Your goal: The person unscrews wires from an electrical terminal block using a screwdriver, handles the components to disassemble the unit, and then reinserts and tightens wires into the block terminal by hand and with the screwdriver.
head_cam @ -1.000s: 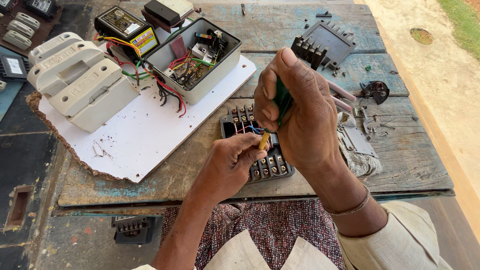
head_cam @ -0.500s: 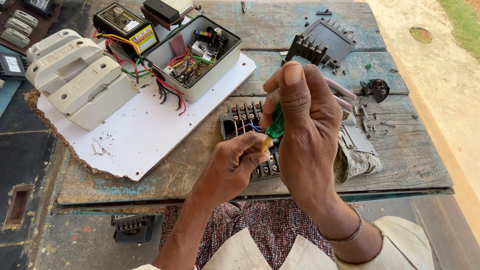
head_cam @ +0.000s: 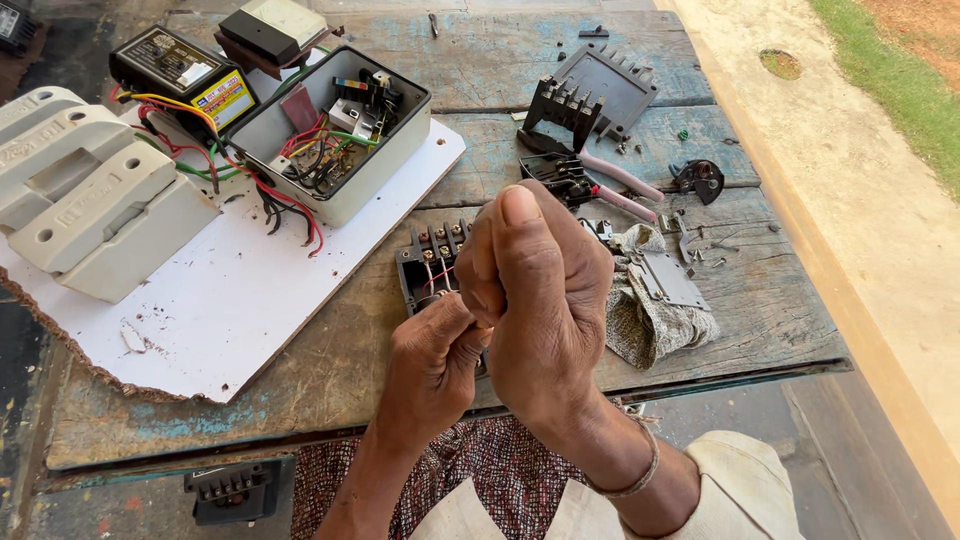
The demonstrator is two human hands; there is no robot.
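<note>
My right hand (head_cam: 545, 300) is a closed fist held upright over the wooden table (head_cam: 480, 70). The green-handled screwdriver it gripped earlier is hidden inside the fist. My left hand (head_cam: 435, 360) sits just left of it, fingertips pinched on a small brass-coloured part against the right palm. Both hands hover over a black terminal block (head_cam: 428, 262) with several screw posts and thin red wires. The hands cover the block's near half.
A white board (head_cam: 250, 310) carries an open grey box (head_cam: 345, 195) of coloured wires and pale fuse carriers (head_cam: 90, 200). A black finned cover (head_cam: 600, 90), pink-handled pliers (head_cam: 625, 185), a rag (head_cam: 655, 325), a metal plate (head_cam: 672, 280) and loose screws lie to the right.
My right fist has turned and closed further, so the green handle no longer shows. Both hands stay together over the terminal block. The view has shifted slightly.
</note>
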